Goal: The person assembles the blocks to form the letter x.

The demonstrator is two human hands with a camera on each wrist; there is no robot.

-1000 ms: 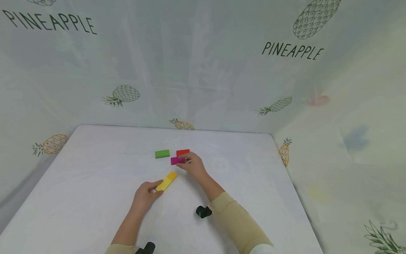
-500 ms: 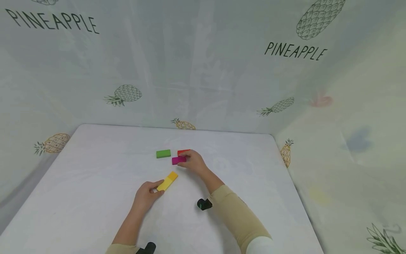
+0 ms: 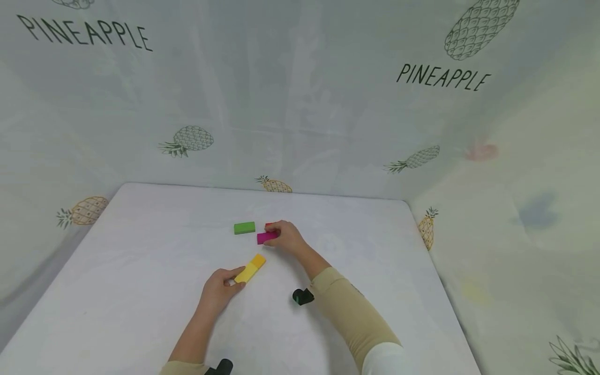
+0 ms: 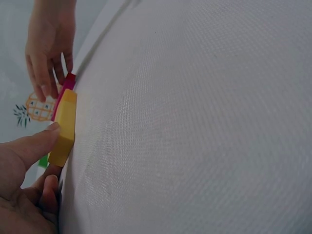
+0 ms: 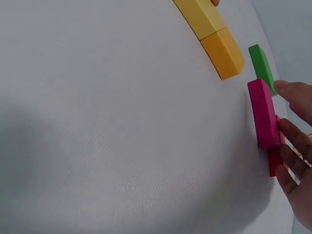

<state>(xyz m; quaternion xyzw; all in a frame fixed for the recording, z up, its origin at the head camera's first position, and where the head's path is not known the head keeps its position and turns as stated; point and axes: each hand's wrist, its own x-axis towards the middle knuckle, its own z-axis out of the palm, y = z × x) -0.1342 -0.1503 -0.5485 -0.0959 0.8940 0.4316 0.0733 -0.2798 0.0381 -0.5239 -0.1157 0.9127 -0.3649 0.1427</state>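
Observation:
My left hand (image 3: 217,291) pinches a light yellow block (image 3: 246,274) between thumb and finger, low over the white table. An orange block (image 3: 258,261) lines up end to end with it. At the back, my right hand (image 3: 289,239) reaches over a magenta block (image 3: 263,238) and a red block (image 5: 275,163) just behind it. In the right wrist view the thumb hovers by the magenta block's left end, while the other fingertips (image 5: 282,152) lie at the red block, behind the magenta one. The right hand hides most of the red block from the head view.
A green block (image 3: 244,228) lies left of the red and magenta ones. The table (image 3: 154,239) ends at a pineapple-printed curtain behind and beside it. Black wrist cameras hang under both sleeves, the right-hand camera (image 3: 302,297) close over the table.
My right hand has shifted left and slightly away, over the red block, covering more of it. The left hand keeps its pinch on the yellow block. The whole head view drifts slightly.

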